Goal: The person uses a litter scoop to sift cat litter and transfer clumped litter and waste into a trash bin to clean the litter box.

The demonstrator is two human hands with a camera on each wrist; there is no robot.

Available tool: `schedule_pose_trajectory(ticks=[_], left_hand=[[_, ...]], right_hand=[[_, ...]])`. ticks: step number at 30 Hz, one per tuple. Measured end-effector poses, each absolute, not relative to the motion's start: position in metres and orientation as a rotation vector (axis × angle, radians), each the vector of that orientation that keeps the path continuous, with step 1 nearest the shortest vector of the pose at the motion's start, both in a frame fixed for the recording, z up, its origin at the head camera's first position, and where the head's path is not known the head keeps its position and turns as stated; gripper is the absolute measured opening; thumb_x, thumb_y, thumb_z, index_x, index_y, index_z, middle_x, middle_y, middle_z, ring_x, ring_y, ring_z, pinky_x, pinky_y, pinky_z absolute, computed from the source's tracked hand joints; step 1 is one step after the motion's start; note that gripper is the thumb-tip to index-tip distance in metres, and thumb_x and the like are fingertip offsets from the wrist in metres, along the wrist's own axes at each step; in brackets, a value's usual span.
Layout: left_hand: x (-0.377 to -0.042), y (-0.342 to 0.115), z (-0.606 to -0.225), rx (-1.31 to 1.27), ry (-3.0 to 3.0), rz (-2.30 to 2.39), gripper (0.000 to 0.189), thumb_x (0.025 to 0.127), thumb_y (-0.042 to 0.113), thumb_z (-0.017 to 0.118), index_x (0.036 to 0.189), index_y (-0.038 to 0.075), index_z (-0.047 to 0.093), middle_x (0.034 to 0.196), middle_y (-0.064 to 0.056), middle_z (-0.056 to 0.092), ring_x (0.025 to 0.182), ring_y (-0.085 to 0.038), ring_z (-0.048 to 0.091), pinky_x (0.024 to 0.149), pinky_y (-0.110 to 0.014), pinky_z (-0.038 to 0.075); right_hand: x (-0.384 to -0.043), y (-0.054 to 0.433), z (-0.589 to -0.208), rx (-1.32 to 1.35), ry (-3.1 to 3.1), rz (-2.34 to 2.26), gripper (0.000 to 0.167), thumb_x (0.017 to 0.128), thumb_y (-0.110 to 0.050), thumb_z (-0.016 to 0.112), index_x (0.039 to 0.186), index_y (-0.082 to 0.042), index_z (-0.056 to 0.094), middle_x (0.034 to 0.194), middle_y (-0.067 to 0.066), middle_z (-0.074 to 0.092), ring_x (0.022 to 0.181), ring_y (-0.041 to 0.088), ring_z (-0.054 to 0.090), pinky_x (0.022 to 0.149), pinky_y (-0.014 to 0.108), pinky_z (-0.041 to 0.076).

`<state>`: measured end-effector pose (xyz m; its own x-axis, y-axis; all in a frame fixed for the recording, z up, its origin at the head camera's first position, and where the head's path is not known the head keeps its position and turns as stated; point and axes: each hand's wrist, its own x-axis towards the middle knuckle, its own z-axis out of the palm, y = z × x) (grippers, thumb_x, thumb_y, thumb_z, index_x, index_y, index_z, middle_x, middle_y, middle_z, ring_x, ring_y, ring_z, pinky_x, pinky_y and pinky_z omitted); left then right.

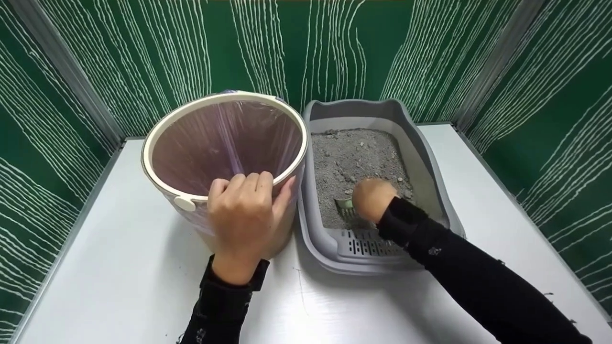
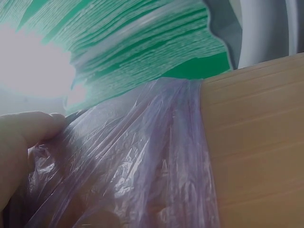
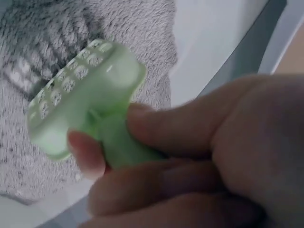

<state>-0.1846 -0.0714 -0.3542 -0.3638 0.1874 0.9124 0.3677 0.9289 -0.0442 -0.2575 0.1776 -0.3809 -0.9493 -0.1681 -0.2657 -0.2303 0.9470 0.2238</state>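
My left hand (image 1: 243,215) grips the near rim of a tall trash can (image 1: 152,169), tilting it toward the litter box. A thin purple plastic bag (image 2: 142,161) lines the can and folds over its outside. To the right, my right hand (image 1: 373,197) holds a light green slotted litter scoop (image 3: 90,95) by its handle, thumb and fingers wrapped round it. The scoop's slotted edge sits in the grey litter (image 1: 356,157) near the front of the box. Most of the scoop is hidden behind the hand in the head view.
The grey litter box (image 1: 432,167) stands right of the can, with a perforated ledge (image 1: 368,246) at its front. Both are on a white table (image 1: 158,286). Green walls with white lines (image 1: 334,52) enclose the back and sides, with metal posts at the corners.
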Motion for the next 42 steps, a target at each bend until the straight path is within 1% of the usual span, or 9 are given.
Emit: schedule_pose_trajectory(ticks=[5,12,16,24,28,32,34,37,42], left_hand=[[-0.185,-0.073,-0.355,-0.395,-1.965,-0.198,0.048,0.101,0.042,0.072,0.070,0.009,0.058,0.060,-0.004,0.052,0.055,-0.026,0.053,0.061,-0.043,0.042],[-0.186,-0.072,-0.356,-0.392,-1.967,-0.193,0.048,0.101,0.042,0.072,0.070,0.009,0.058,0.060,-0.004,0.053,0.055,-0.026,0.053,0.061,-0.043,0.042],[-0.185,-0.069,-0.357,-0.394,-1.965,-0.193,0.048,0.101,0.042,0.073,0.070,0.009,0.059,0.060,-0.004,0.053,0.055,-0.026,0.053,0.061,-0.042,0.042],[-0.185,-0.068,-0.356,-0.399,-1.955,-0.181,0.050,0.101,0.044,0.071,0.069,0.010,0.056,0.058,-0.003,0.049,0.054,-0.025,0.051,0.060,-0.042,0.041],[-0.185,-0.070,-0.355,-0.396,-1.943,-0.174,0.051,0.102,0.043,0.071,0.068,0.010,0.053,0.058,-0.004,0.047,0.053,-0.026,0.051,0.060,-0.043,0.041],[-0.186,-0.071,-0.354,-0.395,-1.946,-0.170,0.051,0.102,0.043,0.070,0.067,0.010,0.053,0.058,-0.004,0.047,0.053,-0.026,0.050,0.059,-0.043,0.041],[-0.186,-0.071,-0.354,-0.393,-1.950,-0.172,0.051,0.102,0.043,0.070,0.068,0.010,0.054,0.058,-0.004,0.047,0.054,-0.026,0.051,0.060,-0.043,0.041],[-0.186,-0.071,-0.355,-0.391,-1.952,-0.171,0.050,0.102,0.043,0.070,0.068,0.009,0.055,0.058,-0.004,0.049,0.054,-0.026,0.052,0.060,-0.043,0.041],[-0.187,-0.071,-0.355,-0.391,-1.947,-0.166,0.049,0.102,0.043,0.070,0.069,0.009,0.055,0.059,-0.004,0.050,0.055,-0.026,0.052,0.060,-0.043,0.041]], right_hand=[[-0.281,0.181,-0.385,-0.335,2.786,0.257,0.028,0.092,0.002,0.056,0.068,-0.009,0.047,0.084,0.016,0.065,0.077,0.028,0.068,0.073,0.049,0.064],[-0.313,0.185,-0.401,-0.278,2.822,0.074,0.016,0.095,0.003,0.052,0.080,-0.001,0.057,0.107,0.026,0.070,0.098,0.039,0.072,0.088,0.054,0.061],[-0.327,0.192,-0.426,-0.296,2.925,0.006,0.021,0.094,0.003,0.054,0.074,-0.003,0.054,0.099,0.027,0.072,0.093,0.042,0.073,0.086,0.051,0.061],[-0.346,0.207,-0.456,-0.021,2.912,-0.511,0.044,0.113,-0.022,0.046,0.070,-0.011,0.046,0.089,0.019,0.060,0.081,0.034,0.058,0.084,0.046,0.052],[-0.345,0.209,-0.458,-0.060,2.989,-0.631,0.041,0.113,-0.022,0.050,0.074,-0.009,0.051,0.093,0.024,0.065,0.087,0.040,0.065,0.088,0.050,0.053],[-0.345,0.208,-0.457,-0.062,3.053,-0.696,0.036,0.112,-0.023,0.052,0.086,-0.002,0.062,0.105,0.029,0.069,0.096,0.043,0.068,0.093,0.054,0.053],[-0.346,0.208,-0.455,-0.063,3.069,-0.754,0.035,0.113,-0.023,0.051,0.102,0.005,0.068,0.113,0.032,0.069,0.096,0.043,0.066,0.093,0.054,0.052],[-0.347,0.212,-0.449,-0.053,3.094,-0.858,0.040,0.114,-0.025,0.050,0.123,0.011,0.065,0.119,0.034,0.067,0.099,0.044,0.065,0.093,0.055,0.050],[-0.349,0.223,-0.440,0.045,3.131,-0.979,0.040,0.114,-0.026,0.052,0.122,0.011,0.065,0.117,0.032,0.067,0.111,0.047,0.065,0.100,0.057,0.050]])
